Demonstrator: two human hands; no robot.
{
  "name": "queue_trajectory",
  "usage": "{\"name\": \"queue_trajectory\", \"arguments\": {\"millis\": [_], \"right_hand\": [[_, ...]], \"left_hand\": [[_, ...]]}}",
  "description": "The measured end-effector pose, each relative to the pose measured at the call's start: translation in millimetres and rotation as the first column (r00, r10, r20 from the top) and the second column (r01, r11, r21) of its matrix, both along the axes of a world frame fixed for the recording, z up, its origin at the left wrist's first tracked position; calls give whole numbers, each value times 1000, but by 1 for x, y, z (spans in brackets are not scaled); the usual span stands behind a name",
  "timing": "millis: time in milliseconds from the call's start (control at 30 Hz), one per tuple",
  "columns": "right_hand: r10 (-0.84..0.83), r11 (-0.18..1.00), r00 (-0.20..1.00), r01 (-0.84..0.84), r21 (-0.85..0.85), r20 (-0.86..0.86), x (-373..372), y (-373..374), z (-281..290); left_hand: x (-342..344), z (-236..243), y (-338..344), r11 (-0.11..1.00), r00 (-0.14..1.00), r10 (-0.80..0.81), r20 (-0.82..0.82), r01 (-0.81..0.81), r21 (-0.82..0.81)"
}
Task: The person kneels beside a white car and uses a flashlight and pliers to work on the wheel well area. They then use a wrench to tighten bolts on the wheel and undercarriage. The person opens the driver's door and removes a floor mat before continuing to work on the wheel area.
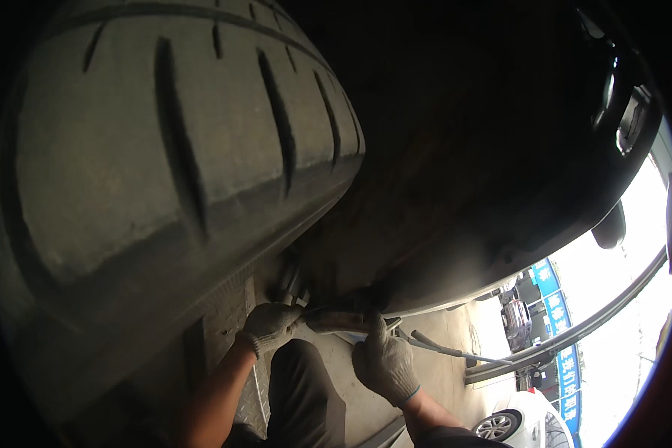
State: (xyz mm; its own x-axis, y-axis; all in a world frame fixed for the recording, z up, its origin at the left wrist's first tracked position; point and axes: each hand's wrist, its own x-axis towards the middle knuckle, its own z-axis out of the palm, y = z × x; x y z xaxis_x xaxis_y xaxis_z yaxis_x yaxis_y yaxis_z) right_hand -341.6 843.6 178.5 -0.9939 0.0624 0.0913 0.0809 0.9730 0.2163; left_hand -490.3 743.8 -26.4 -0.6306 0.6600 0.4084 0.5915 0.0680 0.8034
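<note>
My left hand (pixel 272 327), in a pale knitted work glove, is closed at the left end of a curved strip-like piece (pixel 342 322) with a dark edge and a tan face. What its fingertips pinch is in shadow. On the other side my right hand (pixel 387 364), gloved alike, is wrapped round the right end of this piece. Its kind does not show. Just above both hands hangs the lower edge of a dark car body (pixel 455 287). A large worn tyre (pixel 119 149) with dark grooves fills the upper left, close above my left arm.
My knee (pixel 306 388) is between my forearms. Ribbed metal plate (pixel 252 399) lies beside it. To the right stand a grey curved post (pixel 575 336), a thin rod (pixel 448 349), a white car (pixel 526 418) and a blue banner (pixel 560 328). The wheel well is very dark.
</note>
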Motion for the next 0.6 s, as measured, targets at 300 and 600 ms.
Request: {"name": "queue_trajectory", "arguments": {"millis": [300, 600], "right_hand": [[42, 999, 998, -41, 30, -55, 0, 4, -8], [90, 994, 992, -84, 72, -88, 4, 12, -11]], "left_hand": [[22, -19, 16, 968, 985, 172, -20, -165, 187], [-27, 57, -31, 998, 980, 22, -197, -12, 56]]}}
